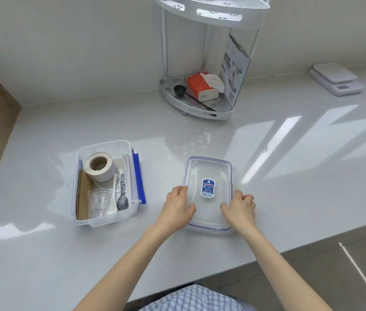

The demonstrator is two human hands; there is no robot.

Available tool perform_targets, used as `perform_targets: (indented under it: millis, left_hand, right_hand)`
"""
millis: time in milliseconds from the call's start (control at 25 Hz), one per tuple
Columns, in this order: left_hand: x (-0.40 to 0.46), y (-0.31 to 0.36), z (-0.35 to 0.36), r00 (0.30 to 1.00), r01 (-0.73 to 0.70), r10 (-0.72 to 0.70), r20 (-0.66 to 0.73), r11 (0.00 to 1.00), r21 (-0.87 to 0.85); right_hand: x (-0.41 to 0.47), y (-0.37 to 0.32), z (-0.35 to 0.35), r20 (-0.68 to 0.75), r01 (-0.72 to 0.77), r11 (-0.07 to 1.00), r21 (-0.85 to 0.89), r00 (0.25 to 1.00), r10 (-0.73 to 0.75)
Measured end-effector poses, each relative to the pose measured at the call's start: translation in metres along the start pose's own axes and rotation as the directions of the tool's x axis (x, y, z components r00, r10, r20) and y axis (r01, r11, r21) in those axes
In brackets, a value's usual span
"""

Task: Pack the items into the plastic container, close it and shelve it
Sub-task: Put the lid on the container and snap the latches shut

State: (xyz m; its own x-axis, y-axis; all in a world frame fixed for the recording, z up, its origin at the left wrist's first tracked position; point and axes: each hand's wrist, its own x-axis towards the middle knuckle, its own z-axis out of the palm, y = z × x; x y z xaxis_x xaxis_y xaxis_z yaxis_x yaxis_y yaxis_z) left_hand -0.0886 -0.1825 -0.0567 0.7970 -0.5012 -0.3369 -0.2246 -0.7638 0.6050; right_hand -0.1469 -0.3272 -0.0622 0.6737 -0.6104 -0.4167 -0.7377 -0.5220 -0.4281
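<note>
Left hand [178,206]: forearm extended, fingers curled, thumb inward.
Right hand [240,206]: mirrors it, knuckles raised.

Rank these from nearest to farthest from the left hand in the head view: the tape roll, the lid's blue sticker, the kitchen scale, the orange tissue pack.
1. Blue sticker, just right of the left hand, on the lid it grips.
2. Tape roll, in the container to the left.
3. Orange tissue pack, on the rack's bottom shelf, far back.
4. Kitchen scale, far right corner.
</note>
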Motion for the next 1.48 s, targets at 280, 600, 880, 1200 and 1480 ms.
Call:
perform_targets:
  millis: [280, 600, 880, 1200, 1480]
  left_hand:
    - [-0.009, -0.003, 0.005, 0.998, 0.063, -0.064, -0.019, 0.997, -0.054]
    - [-0.021, 0.0, -0.038, 0.916, -0.06, 0.003, -0.401, 0.99, -0.129]
    - [-0.049, -0.031, -0.097, 0.735, -0.099, -0.02, -0.678, 0.986, -0.136]
    - [-0.074, -0.101, -0.12, 0.667, 0.015, -0.263, -0.697, 0.94, -0.34]
    - [-0.077, -0.142, -0.106, 0.744, 0.054, -0.285, -0.605, 0.927, -0.371]
  right_hand:
    - [-0.003, -0.004, 0.004, 0.016, 0.065, 0.994, 0.088, 0.998, -0.066]
    - [-0.014, -0.048, -0.009, -0.13, 0.228, 0.925, 0.304, 0.972, -0.197]
    - [-0.029, -0.115, 0.008, -0.141, 0.397, 0.811, 0.43, 0.917, -0.374]
    - [-0.053, -0.168, 0.059, -0.078, 0.485, 0.75, 0.45, 0.858, -0.508]
    - [-0.061, -0.169, 0.09, -0.023, 0.469, 0.785, 0.405, 0.863, -0.504]
